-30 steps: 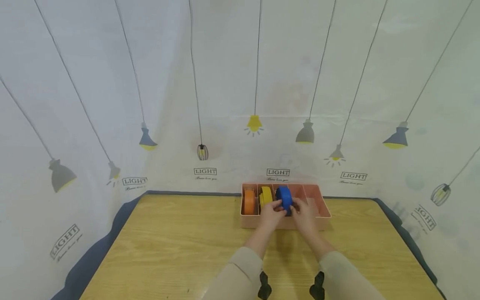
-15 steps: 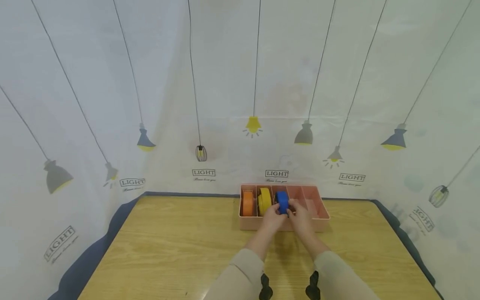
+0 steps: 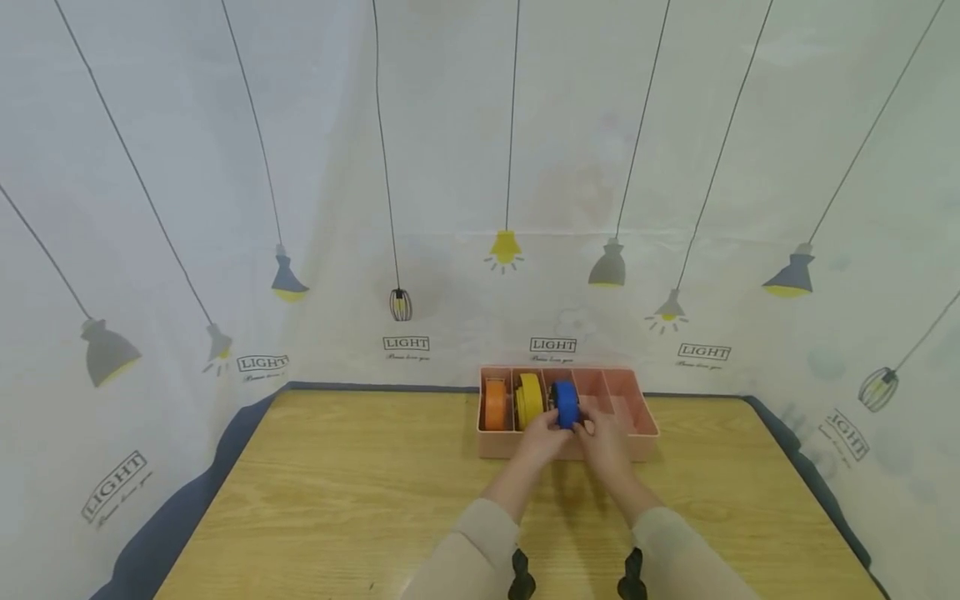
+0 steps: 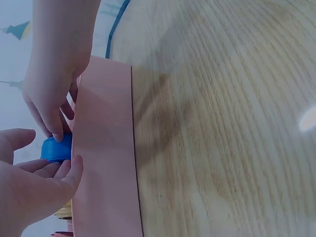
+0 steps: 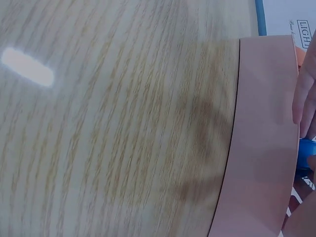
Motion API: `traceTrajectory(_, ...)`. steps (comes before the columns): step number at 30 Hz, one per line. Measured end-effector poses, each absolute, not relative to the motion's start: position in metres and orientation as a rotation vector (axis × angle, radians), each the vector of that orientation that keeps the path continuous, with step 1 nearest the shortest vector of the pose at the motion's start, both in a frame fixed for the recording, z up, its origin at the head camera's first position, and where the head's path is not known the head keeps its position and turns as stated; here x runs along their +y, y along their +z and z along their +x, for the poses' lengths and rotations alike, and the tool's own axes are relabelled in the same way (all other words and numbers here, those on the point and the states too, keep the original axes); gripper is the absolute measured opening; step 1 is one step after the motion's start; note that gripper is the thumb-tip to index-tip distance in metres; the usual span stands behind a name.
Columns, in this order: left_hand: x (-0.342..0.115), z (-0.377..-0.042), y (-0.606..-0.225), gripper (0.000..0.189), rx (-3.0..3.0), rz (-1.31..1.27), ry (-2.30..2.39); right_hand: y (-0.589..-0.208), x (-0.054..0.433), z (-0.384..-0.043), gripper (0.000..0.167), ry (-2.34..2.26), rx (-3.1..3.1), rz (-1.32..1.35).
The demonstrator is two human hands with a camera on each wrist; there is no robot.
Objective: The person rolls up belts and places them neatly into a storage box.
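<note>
A blue roll (image 3: 566, 403), perhaps a coiled strap, stands on edge in the middle compartment of a pink divided box (image 3: 528, 446). My left hand (image 3: 542, 437) holds its left side and my right hand (image 3: 602, 440) holds its right side. In the left wrist view, fingers of both hands meet the blue roll (image 4: 58, 149) from opposite sides, just over the box's front wall (image 4: 106, 148). The right wrist view shows only part of the blue roll (image 5: 307, 154) between fingers. Its lower part is hidden by the hands and the wall.
A yellow roll (image 3: 529, 396) and an orange roll (image 3: 496, 406) stand in the compartments to the left. Two compartments at the right show bare pink floor (image 3: 626, 408). The box sits at the back of the wooden table (image 3: 360, 483), close to a printed wall covering (image 3: 457, 292).
The blue roll has gone lower into its compartment, with both hands following it down and drawing slightly closer together. In the last half second it has barely moved.
</note>
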State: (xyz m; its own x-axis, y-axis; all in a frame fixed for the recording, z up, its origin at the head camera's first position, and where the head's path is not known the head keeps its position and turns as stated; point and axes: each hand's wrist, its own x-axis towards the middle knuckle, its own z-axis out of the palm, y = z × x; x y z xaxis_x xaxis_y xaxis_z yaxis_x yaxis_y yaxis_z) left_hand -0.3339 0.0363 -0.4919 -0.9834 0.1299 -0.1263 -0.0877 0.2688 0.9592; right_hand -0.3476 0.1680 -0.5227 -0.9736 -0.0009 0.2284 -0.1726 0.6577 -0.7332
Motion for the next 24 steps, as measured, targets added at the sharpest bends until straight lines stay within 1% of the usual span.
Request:
traceTrajectory(4,0.034,-0.331,-0.49,0.052,2.398,0.045,1.782,-0.519,0.169,-0.344,0.033,1.099,-2.677,0.184)
traceTrajectory(9,0.028,-0.329,-0.49,0.048,2.417,0.048,1.781,-0.515,0.172,-0.342,0.034,0.983,-2.7,0.255)
traceTrajectory(14,0.018,-0.321,-0.488,0.046,2.434,0.066,1.771,-0.509,0.178,-0.337,0.032,0.863,-2.687,0.352)
traceTrajectory(18,0.006,-0.312,-0.487,0.043,2.412,0.116,1.814,-0.504,0.183,-0.324,0.031,0.819,-2.674,0.409)
traceTrajectory(24,-0.026,-0.291,-0.484,0.041,2.44,0.189,1.781,-0.499,0.19,-0.303,0.033,0.633,-2.567,0.577)
